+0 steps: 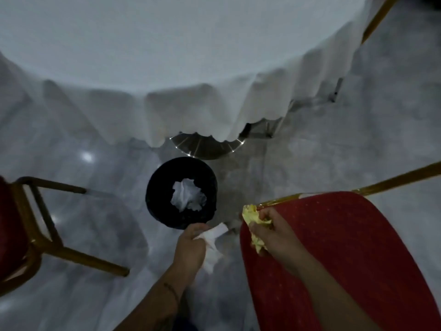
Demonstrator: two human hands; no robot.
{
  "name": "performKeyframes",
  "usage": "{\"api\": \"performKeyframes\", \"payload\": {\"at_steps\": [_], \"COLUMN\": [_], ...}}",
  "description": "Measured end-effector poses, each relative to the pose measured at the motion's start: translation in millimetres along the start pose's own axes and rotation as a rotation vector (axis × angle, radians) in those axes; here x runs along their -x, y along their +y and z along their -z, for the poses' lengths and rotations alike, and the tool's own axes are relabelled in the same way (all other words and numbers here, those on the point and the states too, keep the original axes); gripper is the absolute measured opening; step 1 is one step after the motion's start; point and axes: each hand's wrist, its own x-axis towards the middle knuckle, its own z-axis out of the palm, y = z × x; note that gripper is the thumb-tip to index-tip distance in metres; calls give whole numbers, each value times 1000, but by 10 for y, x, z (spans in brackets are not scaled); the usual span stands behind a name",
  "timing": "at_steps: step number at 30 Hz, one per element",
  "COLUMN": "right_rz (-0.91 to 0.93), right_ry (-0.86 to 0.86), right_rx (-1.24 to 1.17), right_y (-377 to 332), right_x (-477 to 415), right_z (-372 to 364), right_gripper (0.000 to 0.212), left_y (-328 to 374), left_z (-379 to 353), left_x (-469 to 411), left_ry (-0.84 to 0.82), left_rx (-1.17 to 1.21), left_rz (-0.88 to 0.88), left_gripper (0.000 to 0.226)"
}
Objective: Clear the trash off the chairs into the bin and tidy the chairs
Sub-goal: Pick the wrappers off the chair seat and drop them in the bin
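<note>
A black round bin (157, 187) stands on the floor below the table, with crumpled white paper (187, 194) inside. My left hand (191, 244) is just in front of the bin's near rim, closed on a white tissue (213, 235). My right hand (272, 232) grips a crumpled yellow paper (250, 215) over the front corner of a red padded chair seat (346, 259) with a gold frame. A second red chair (9, 223) with gold legs stands at the left edge.
A round table under a white draped cloth (191, 56) fills the top, its shiny metal base (205, 146) just behind the bin. Another gold chair leg (379, 15) shows at the top right. The floor is grey marble (95, 235).
</note>
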Motion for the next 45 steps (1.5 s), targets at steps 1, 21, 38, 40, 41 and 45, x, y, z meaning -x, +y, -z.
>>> {"api": "performKeyframes", "payload": {"at_steps": [1,21,38,40,41,45], "right_rz": [-7,-247,-242,-251,-263,-273], "right_ry": [-19,123,189,178,168,103], "right_rx": [-19,142,149,132,132,157], "right_y": [-72,-627,-427,-365,-338,-276], "right_x": [-86,-1976,-1832,-1746,-1708,-1589], "right_z": [-223,-2277,-2041,-2037,-2053,-2217], "right_gripper": [24,45,32,28,27,27], "left_y": [11,552,253,208,183,116], "left_z": [198,1530,1579,1641,1674,1881], "left_x": [-154,-2143,-2183,-2100,-2070,-1929], "left_ry": [39,-244,-288,-295,-284,-237], "left_rx": [17,214,-259,-263,-265,-228], "left_rz": [13,299,127,129,141,190], "left_gripper": [28,39,43,33,25,31]}}
